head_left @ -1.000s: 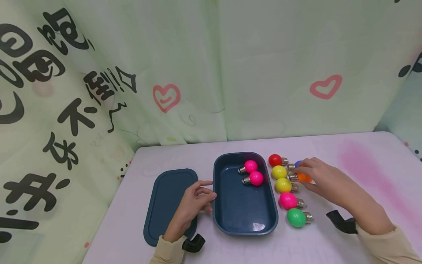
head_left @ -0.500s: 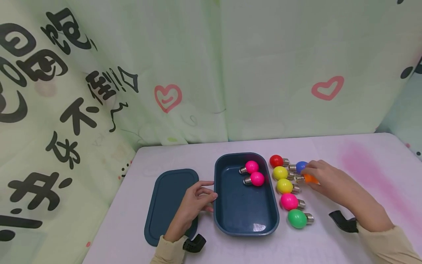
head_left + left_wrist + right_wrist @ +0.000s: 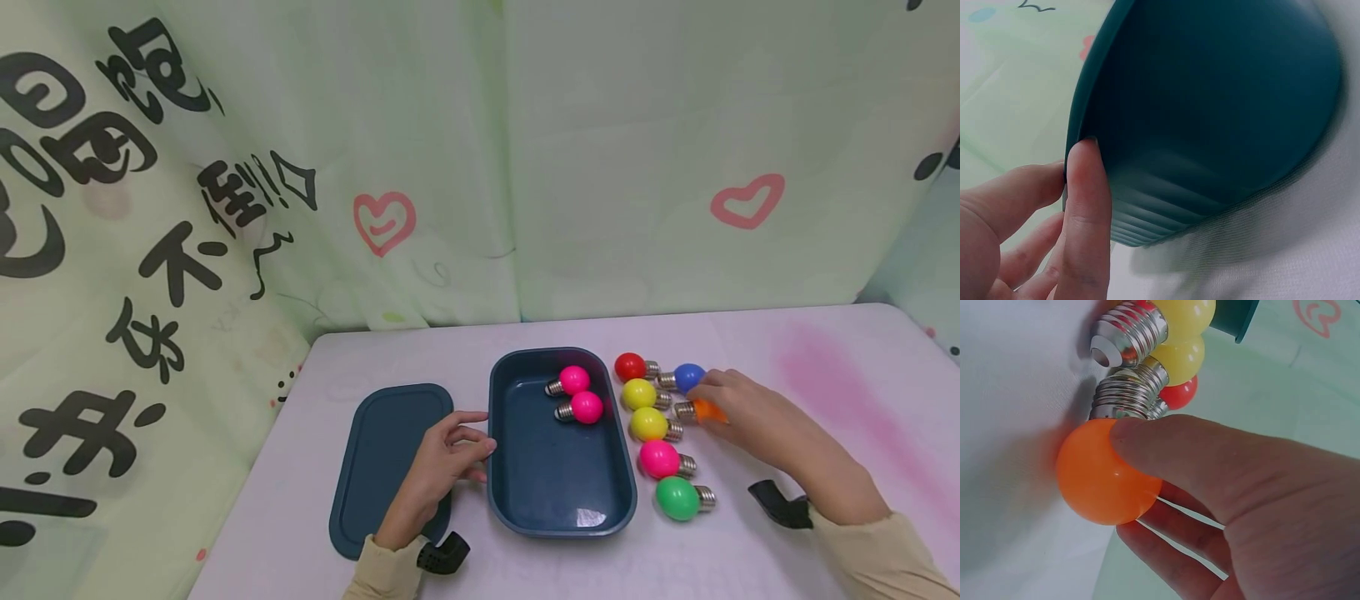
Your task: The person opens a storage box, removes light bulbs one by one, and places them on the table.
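Note:
My right hand (image 3: 750, 417) holds an orange light bulb (image 3: 1107, 472) between thumb and fingers, its silver screw base pointing left toward the other bulbs. A blue bulb (image 3: 687, 377) lies just beyond those fingers. My left hand (image 3: 448, 458) pinches the left rim of a dark blue plastic box (image 3: 558, 492), thumb and a finger at its edge in the left wrist view. Inside the box, toward the back, lie two pink bulbs (image 3: 587, 407). The far side of the orange bulb is partly hidden by my fingers in the head view.
Along the box's right side lies a column of bulbs: a red bulb (image 3: 630, 367), two yellow bulbs (image 3: 648, 423), a pink bulb (image 3: 660, 459) and a green bulb (image 3: 677, 498). A flat blue lid (image 3: 390, 450) lies left of the box, partly under my left forearm.
My right hand has drawn the orange bulb a little to the right, away from the yellow bulbs, and more of the blue bulb shows. The left hand stays at the box rim.

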`<state>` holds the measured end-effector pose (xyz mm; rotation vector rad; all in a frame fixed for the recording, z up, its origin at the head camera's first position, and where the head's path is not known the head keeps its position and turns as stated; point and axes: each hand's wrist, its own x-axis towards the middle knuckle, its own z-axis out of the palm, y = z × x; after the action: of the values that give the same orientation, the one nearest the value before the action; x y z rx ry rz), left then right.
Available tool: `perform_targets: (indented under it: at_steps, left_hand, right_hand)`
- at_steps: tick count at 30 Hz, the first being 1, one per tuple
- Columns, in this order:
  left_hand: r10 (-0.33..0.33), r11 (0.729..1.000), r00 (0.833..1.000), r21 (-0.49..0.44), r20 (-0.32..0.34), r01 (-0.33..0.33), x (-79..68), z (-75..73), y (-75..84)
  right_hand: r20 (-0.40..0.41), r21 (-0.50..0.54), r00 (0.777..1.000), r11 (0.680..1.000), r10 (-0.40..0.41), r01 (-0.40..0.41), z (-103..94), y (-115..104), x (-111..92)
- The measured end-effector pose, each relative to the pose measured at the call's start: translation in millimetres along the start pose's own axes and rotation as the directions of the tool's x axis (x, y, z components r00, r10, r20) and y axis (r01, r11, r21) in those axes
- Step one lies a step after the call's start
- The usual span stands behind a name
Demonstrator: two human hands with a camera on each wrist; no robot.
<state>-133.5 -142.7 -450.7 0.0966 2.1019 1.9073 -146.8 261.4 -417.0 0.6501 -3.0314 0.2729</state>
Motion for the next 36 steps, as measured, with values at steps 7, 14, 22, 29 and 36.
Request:
perform_targets:
  at_steps: [7, 14, 22, 29, 36]
  left_hand:
    - [0.008, 1.000, 1.000, 0.000, 0.000, -0.008, -0.7, 0.8, 0.9]
    - [0.011, 1.000, 1.000, 0.002, 0.001, -0.011, -1.5, 1.0, 1.5]
    - [0.012, 1.000, 1.000, 0.005, 0.002, -0.012, -1.2, 0.6, 1.0]
    - [0.005, 1.000, 1.000, 0.002, 0.012, -0.005, 0.1, 1.2, 0.4]
    - [-0.009, 1.000, 1.000, -0.001, 0.002, 0.009, 0.9, -0.4, -2.0]
  right_hand:
    - [0.007, 0.000, 1.000, 1.000, 0.000, 0.000, 1.8, 0, 0]
    - [0.001, -0.007, 1.000, 1.000, -0.006, 0.006, -5.1, -5, 3]
    - [-0.022, 0.014, 0.999, 1.000, -0.023, 0.024, -19.0, -24, 13]
    - [-0.039, 0.041, 0.999, 0.999, -0.011, 0.012, -29.0, -46, 16]
    - [-0.029, 0.069, 0.999, 0.997, -0.034, 0.036, -32.2, -65, 23]
